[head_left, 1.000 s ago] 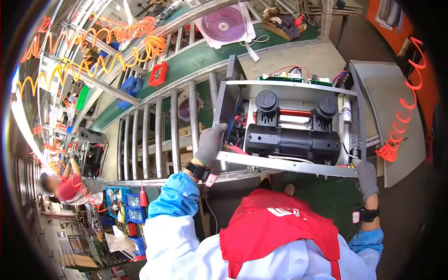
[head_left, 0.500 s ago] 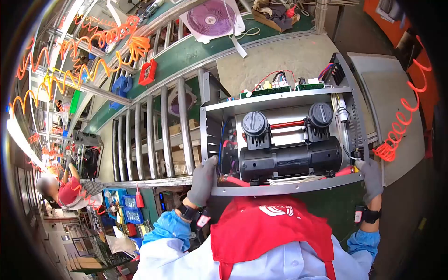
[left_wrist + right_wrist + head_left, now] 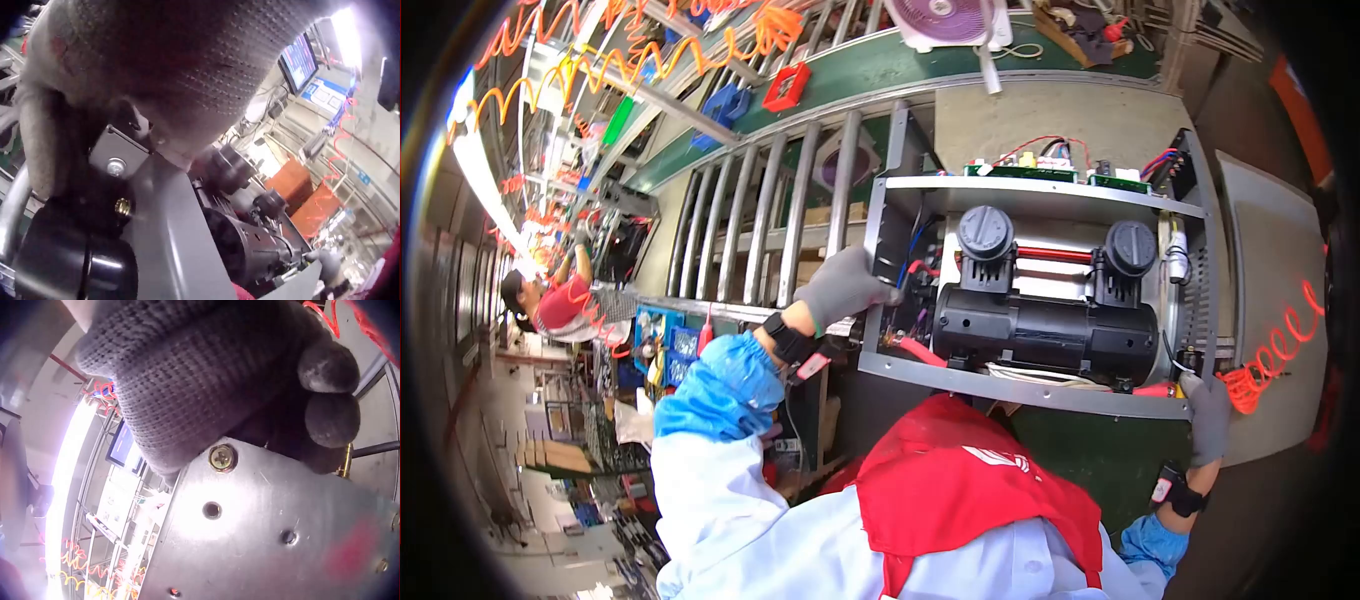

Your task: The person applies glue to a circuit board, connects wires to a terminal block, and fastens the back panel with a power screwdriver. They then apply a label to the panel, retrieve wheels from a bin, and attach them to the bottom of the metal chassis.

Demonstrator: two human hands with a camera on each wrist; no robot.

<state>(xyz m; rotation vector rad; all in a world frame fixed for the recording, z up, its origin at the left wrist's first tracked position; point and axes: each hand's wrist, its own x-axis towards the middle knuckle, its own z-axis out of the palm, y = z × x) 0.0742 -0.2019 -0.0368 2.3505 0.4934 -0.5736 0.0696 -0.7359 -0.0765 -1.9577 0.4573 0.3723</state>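
Note:
An open-topped grey metal case sits in front of me, holding a black compressor motor with two round black caps. My gloved left hand grips the case's left side wall, fingers over its edge. In the left wrist view, a black rounded part and a brass fitting show beneath that hand. At the front right corner, my gloved right hand holds the case. Its fingers curl over the metal edge beside a screw in the right wrist view.
Metal rollers run to the left of the case. Behind stand a red bin, a blue bin and a purple fan. Flat grey panels and a coiled orange hose are at the right. Another person works far left.
The case has come nearer my body relative to the roller rail. My left hand has moved from its front left corner back along the left wall. My right hand stays at the right corner.

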